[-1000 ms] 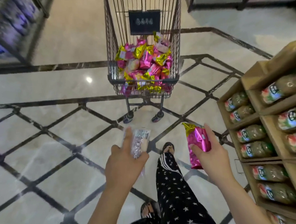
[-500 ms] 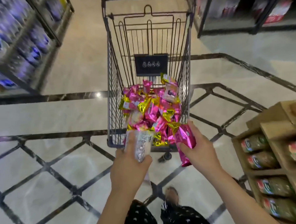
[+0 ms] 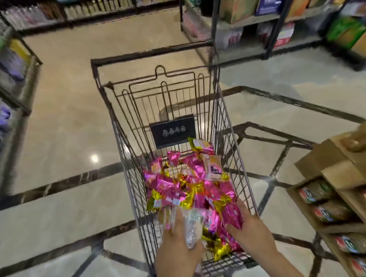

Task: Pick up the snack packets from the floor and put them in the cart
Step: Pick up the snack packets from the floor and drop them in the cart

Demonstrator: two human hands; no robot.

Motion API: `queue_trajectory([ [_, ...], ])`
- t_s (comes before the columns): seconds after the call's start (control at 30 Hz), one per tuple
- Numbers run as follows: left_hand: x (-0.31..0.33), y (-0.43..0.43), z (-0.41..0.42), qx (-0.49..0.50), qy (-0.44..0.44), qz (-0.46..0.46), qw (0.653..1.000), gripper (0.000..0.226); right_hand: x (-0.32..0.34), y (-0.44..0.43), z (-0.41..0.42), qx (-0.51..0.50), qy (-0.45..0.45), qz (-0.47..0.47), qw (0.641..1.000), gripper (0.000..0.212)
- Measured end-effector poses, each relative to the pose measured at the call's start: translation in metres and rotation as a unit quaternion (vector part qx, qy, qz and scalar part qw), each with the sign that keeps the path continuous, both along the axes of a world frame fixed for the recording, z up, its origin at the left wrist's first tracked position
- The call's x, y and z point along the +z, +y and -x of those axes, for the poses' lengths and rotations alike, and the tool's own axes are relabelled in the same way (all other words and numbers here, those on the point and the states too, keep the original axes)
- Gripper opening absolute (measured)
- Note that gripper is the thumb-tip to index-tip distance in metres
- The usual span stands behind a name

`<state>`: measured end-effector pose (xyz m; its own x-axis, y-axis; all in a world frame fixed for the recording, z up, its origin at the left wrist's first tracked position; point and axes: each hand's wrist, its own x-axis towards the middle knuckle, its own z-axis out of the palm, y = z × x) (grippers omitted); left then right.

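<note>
A dark wire shopping cart [image 3: 230, 122] stands right in front of me, its basket heaped with pink and gold snack packets [image 3: 180, 187]. My left hand [image 3: 178, 252] reaches over the cart's near edge and grips a clear silvery packet [image 3: 193, 227] above the pile. Beside it, my right hand [image 3: 252, 230] is also inside the basket, closed on a pink foil packet [image 3: 230, 215] that rests against the heap.
A wooden display rack [image 3: 338, 171] of green wrapped goods stands close on the right. Store shelves [image 3: 3, 85] line the left, and more shelving [image 3: 277, 19] stands at the far right. The glossy tiled floor [image 3: 69, 115] surrounds the cart.
I have stepped up to the cart. Both hands moved forward and down from in front of the basket to inside it, still holding their packets.
</note>
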<state>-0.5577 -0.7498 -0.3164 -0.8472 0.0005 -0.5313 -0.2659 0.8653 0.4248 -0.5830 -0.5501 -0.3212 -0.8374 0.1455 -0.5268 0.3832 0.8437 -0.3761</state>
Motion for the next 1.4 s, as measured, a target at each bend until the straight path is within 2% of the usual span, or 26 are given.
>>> queue_trajectory([
  [0.1,-0.011,-0.010,0.021,-0.043,-0.011,0.006,0.999,0.100,-0.003,-0.004,0.013,-0.020,-0.055,-0.023,0.998,0.094],
  [0.2,-0.017,-0.015,0.042,-0.091,-0.023,0.052,0.994,0.104,0.004,-0.003,0.024,-0.041,-0.086,-0.053,0.994,0.098],
  [0.3,-0.013,-0.013,0.057,-0.132,-0.016,0.079,0.988,0.104,0.016,0.001,0.028,-0.064,-0.064,-0.096,0.991,0.091],
  [0.4,-0.002,-0.005,0.069,-0.170,0.009,0.104,0.980,0.101,0.023,0.005,0.015,-0.101,-0.044,-0.096,0.989,0.089],
  [0.6,0.018,0.029,0.070,-0.223,0.061,0.086,0.969,0.093,0.034,0.031,-0.044,-0.196,-0.040,-0.060,0.978,0.091],
  [0.7,0.023,0.055,0.060,-0.274,0.090,0.076,0.954,0.091,0.038,0.054,-0.090,-0.271,-0.018,-0.035,0.962,0.091],
  [0.83,0.030,0.097,0.024,-0.339,0.115,0.080,0.930,0.089,0.043,0.075,-0.166,-0.350,-0.013,-0.055,0.935,0.087],
  [1.03,0.027,0.160,-0.078,-0.479,0.119,0.056,0.868,0.086,0.041,0.085,-0.302,-0.465,-0.015,-0.062,0.883,0.085],
  [1.27,0.024,0.222,-0.231,-0.635,0.100,0.071,0.763,0.085,0.028,0.083,-0.469,-0.560,-0.064,-0.082,0.822,0.083],
  [1.4,0.025,0.253,-0.315,-0.711,0.107,0.073,0.692,0.083,0.027,0.074,-0.554,-0.620,-0.080,-0.099,0.774,0.084],
])
